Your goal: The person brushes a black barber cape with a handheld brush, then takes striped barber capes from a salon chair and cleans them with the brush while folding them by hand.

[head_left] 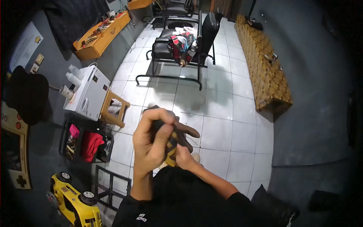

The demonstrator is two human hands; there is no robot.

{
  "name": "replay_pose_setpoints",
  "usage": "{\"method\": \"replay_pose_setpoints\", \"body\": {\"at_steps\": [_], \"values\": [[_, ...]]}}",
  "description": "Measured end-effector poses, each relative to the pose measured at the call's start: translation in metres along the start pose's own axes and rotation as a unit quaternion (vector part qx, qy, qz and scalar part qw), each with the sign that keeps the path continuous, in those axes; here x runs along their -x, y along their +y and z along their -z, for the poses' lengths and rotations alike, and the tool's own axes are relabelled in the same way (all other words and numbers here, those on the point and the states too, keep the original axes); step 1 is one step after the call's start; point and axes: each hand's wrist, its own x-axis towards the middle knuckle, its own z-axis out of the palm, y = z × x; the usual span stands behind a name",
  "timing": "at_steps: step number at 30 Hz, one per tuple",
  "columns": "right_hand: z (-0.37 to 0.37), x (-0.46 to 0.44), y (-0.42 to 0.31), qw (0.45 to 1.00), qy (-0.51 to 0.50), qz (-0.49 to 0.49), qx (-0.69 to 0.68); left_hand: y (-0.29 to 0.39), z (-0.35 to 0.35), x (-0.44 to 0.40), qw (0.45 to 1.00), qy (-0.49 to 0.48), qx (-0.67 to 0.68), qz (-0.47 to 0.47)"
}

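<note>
In the middle of the head view, my two hands are close together in front of my chest. Raised a little higher, my left hand has its fingers and thumb curled round a dark thing with yellow and black markings, whose exact kind I cannot make out. A brown, ribbed, rounded length sticks out to the right, apparently part of it. Lower down, my right hand closes on the thing's lower right side. Much of it is hidden behind my fingers.
Ahead on the white tiled floor stands a black chair with clothes heaped on it. At left are a small white fridge, a wooden stool, a black rack and a yellow toy car. A woven bench lines the right wall.
</note>
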Motion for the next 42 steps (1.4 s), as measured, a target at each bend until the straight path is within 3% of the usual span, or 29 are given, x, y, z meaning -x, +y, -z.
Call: {"method": "replay_pose_setpoints", "body": {"at_steps": [2, 3, 4, 6, 8, 11, 13, 14, 15, 18, 21, 24, 26, 27, 29, 31, 34, 36, 37, 38, 40, 42], "values": [[0.004, 0.015, 0.042, 0.967, -0.087, -0.146, 0.190, 0.005, 0.006, -0.001, 0.997, 0.046, 0.063, -0.017], [0.010, 0.032, 0.072, 0.918, -0.157, -0.214, 0.295, 0.008, 0.010, -0.001, 0.996, 0.072, 0.043, -0.023], [0.018, 0.052, 0.104, 0.902, -0.220, -0.181, 0.324, 0.008, 0.015, 0.001, 0.995, 0.082, 0.051, -0.011], [0.035, 0.067, 0.115, 0.872, -0.255, -0.269, 0.320, 0.005, 0.023, 0.009, 0.995, 0.098, 0.033, 0.001], [0.037, 0.096, 0.174, 0.822, -0.208, -0.359, 0.389, 0.001, 0.029, 0.016, 0.994, 0.113, -0.001, -0.004], [0.046, 0.082, 0.187, 0.857, -0.206, -0.257, 0.395, 0.006, 0.035, 0.017, 0.993, 0.110, 0.043, 0.025], [0.039, 0.035, 0.104, 0.950, -0.026, -0.261, 0.168, 0.002, 0.043, 0.021, 0.996, 0.081, 0.021, 0.035], [0.035, 0.007, 0.043, 0.941, 0.012, -0.336, -0.025, 0.002, 0.044, 0.022, 0.995, 0.075, 0.026, 0.052], [0.030, -0.012, -0.010, 0.891, 0.050, -0.397, -0.217, 0.002, 0.045, 0.023, 0.995, 0.068, 0.032, 0.069], [0.021, -0.027, -0.081, 0.914, -0.027, -0.160, -0.372, -0.002, 0.047, 0.024, 0.995, 0.044, 0.024, 0.080], [-0.016, -0.014, -0.076, 0.976, 0.029, -0.083, -0.197, -0.004, 0.050, 0.023, 0.997, 0.051, -0.013, 0.058], [-0.050, -0.017, -0.016, 1.000, -0.014, -0.011, -0.016, 0.000, 0.063, 0.019, 0.998, 0.055, -0.018, 0.039], [-0.045, 0.019, 0.094, 0.967, -0.124, -0.096, 0.200, 0.007, 0.074, 0.021, 0.996, 0.082, -0.012, 0.012], [-0.042, 0.039, 0.134, 0.924, -0.177, -0.165, 0.295, 0.010, 0.079, 0.023, 0.995, 0.095, -0.009, 0.000], [-0.022, 0.048, 0.130, 0.785, -0.368, -0.322, 0.381, 0.018, 0.091, 0.025, 0.992, 0.102, 0.070, 0.004], [-0.013, 0.085, 0.174, 0.782, -0.268, -0.393, 0.404, 0.016, 0.102, 0.030, 0.993, 0.108, 0.035, -0.014], [-0.015, 0.080, 0.188, 0.791, -0.221, -0.398, 0.408, 0.021, 0.110, 0.032, 0.990, 0.070, 0.112, 0.046], [-0.019, 0.053, 0.159, 0.895, -0.058, -0.317, 0.309, 0.017, 0.111, 0.030, 0.989, 0.039, 0.133, 0.045], [-0.023, 0.023, 0.092, 0.908, -0.003, -0.371, 0.195, 0.020, 0.109, 0.029, 0.983, 0.025, 0.171, 0.059], [-0.029, 0.001, 0.046, 0.928, 0.060, -0.360, 0.073, 0.011, 0.116, 0.033, 0.984, 0.000, 0.157, 0.080], [-0.040, -0.020, -0.038, 0.936, 0.111, -0.288, -0.171, 0.011, 0.114, 0.030, 0.985, -0.021, 0.146, 0.088], [-0.055, -0.021, -0.081, 0.939, 0.099, -0.181, -0.276, 0.001, 0.107, 0.028, 0.982, -0.013, 0.161, 0.102]]}}
